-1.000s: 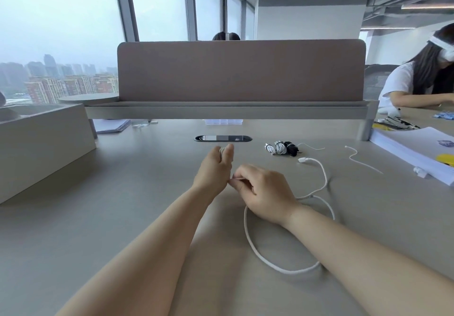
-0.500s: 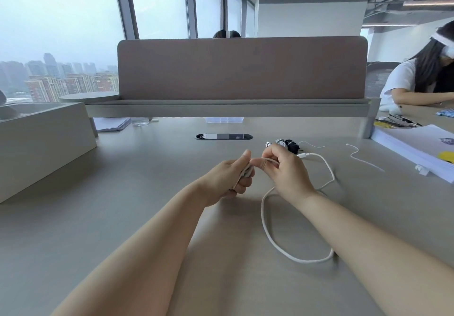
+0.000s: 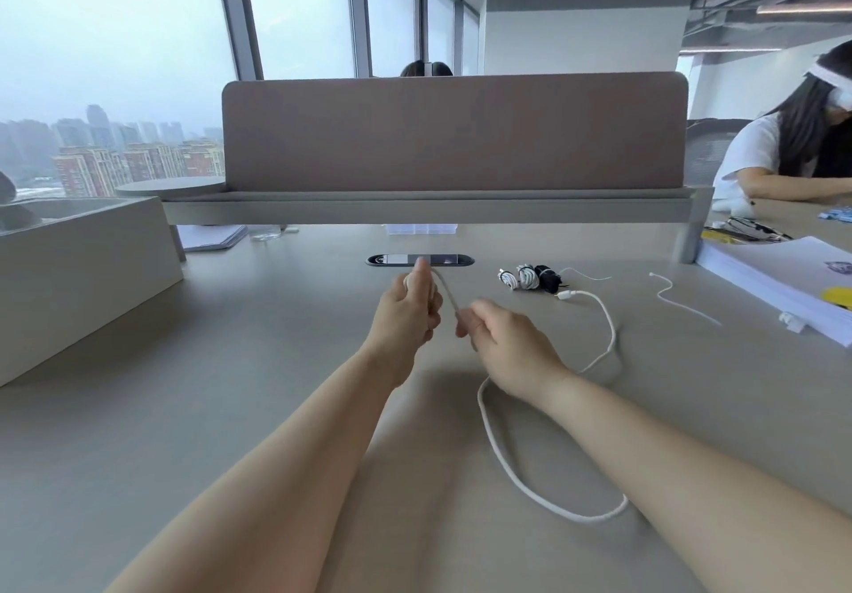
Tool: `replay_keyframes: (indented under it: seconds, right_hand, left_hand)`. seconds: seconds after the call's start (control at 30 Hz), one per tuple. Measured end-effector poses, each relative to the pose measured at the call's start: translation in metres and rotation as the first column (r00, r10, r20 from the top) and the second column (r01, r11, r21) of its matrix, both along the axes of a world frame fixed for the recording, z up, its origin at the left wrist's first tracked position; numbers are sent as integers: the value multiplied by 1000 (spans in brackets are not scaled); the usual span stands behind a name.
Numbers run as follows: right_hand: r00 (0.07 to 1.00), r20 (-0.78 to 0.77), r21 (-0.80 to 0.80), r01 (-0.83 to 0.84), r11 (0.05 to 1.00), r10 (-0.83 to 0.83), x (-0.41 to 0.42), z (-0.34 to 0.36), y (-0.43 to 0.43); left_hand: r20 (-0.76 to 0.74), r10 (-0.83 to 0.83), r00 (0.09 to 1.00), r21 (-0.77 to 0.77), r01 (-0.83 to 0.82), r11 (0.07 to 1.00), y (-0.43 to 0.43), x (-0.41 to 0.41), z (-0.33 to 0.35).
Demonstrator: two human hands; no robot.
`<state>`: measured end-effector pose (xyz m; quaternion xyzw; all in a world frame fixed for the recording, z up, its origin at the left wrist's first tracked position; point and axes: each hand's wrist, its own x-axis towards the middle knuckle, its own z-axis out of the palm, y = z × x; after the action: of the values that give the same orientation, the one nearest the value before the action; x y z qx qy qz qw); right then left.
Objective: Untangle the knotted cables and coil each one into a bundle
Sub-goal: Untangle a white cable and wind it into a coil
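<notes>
A white cable (image 3: 509, 468) lies in a wide loop on the grey desk (image 3: 230, 408), its plug end near the back right. My left hand (image 3: 408, 311) grips a small coil of that cable, raised a little above the desk, thumb upright. Just to its right, my right hand (image 3: 502, 343) pinches the same cable, and a short stretch runs between the two hands. Three finished bundles (image 3: 530, 276), two white and one black, lie behind my right hand. A thin white cable (image 3: 677, 299) lies loose further right.
A padded divider (image 3: 452, 131) with a shelf closes off the back of the desk. A cable port (image 3: 419, 260) sits in the desk behind my hands. A grey box (image 3: 83, 269) stands at the left, stacked papers (image 3: 783, 279) at the right. A person sits at the far right.
My left hand rose and turned upright with the coil. My right hand dropped back toward me, drawing cable out between the hands. The loop on the desk shifted.
</notes>
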<state>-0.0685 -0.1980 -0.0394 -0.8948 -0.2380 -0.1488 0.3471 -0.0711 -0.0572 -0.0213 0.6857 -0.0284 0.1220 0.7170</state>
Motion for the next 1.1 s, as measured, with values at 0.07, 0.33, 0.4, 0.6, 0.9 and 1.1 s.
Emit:
replay_keyframes:
  seconds: [0.07,0.33,0.4,0.6,0.9,1.1]
  right_hand:
    - [998,58,-213,18,977,-5,-9,0,10]
    - [977,210,-499,137,856,-33,-13,1,18]
    - [978,209,-524,132,841,-24,-13,1,18]
    - [966,247,-493,56,868,78,-20,1,19]
    - [982,152,-279,-64,958,110,-16,13,2]
    - [992,116,153,-71,986,53,11,19,-18]
  left_hand:
    - [12,51,999,-62,-50,997,0,2,-1]
    - [61,155,986,42,-158,987,-7,2,-1]
    - [42,145,989,16,-146,989,-10,2,-1]
    - [62,222,973,-7,-222,975,0,9,-1]
    - [77,348,934,629,-316,710,22,17,-13]
    - [-67,80,995,580,-27,814,12,17,-15]
